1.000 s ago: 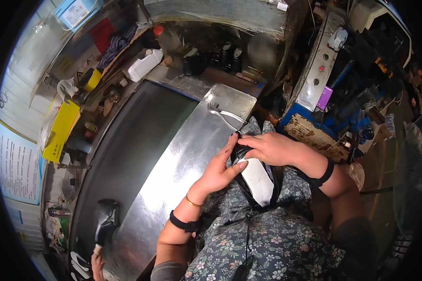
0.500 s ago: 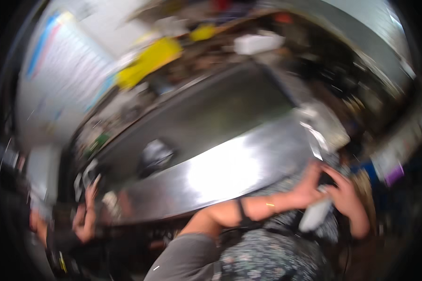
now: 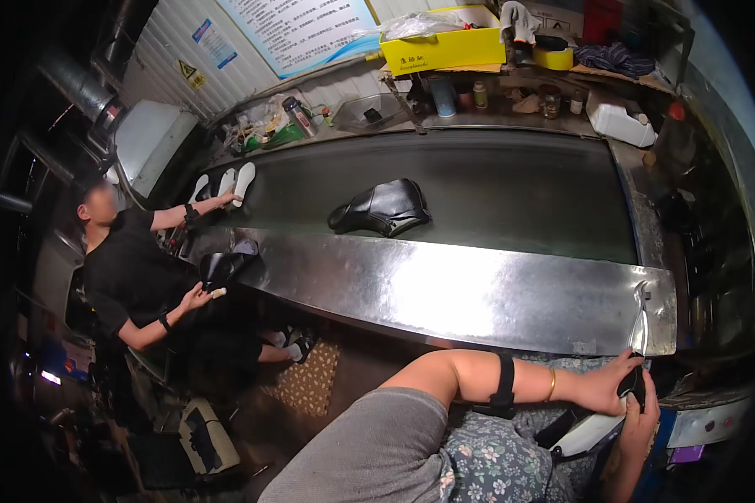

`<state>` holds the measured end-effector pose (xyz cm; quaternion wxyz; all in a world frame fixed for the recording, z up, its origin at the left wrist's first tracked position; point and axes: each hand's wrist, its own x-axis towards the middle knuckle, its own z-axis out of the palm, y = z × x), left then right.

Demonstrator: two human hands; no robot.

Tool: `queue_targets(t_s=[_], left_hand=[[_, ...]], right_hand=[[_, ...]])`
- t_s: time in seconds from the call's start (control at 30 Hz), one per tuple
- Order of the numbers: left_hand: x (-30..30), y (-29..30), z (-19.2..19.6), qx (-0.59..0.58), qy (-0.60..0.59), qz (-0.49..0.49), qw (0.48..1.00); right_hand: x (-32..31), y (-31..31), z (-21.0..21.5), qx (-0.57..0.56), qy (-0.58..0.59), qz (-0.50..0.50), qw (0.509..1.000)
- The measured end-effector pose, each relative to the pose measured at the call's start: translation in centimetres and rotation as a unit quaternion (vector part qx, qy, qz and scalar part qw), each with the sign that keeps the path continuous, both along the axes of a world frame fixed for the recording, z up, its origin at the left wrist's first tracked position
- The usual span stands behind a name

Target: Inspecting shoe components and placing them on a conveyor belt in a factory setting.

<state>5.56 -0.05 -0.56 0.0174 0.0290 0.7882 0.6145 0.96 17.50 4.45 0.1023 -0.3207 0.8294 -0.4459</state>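
At the lower right of the frame, the shoe (image 3: 600,427), dark on top with a white sole, lies on the person's lap below the edge of the steel surface (image 3: 478,293); it has not been set on the belt (image 3: 512,193). The left hand (image 3: 604,387) and right hand (image 3: 642,411) both have their grip closed around its dark upper end. At centre, 1 black boot (image 3: 382,210) already lies on the belt, and at upper left a co-worker's hand (image 3: 225,198) touches white soles (image 3: 235,180).
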Motion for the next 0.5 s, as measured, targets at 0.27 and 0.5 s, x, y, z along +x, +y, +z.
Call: queue_targets(t_s=[0.27,0.5], left_hand=[[-4.6,0.9,-3.2,0.308,-0.097,-0.018,0.946],[-2.1,2.9,-0.6,0.046,0.038,0.053,0.997]], right_hand=[[0.3,1.0,1.4,0.101,0.136,0.024,0.985],[-0.1,1.6,-0.2,0.124,-0.034,-0.128,0.983]])
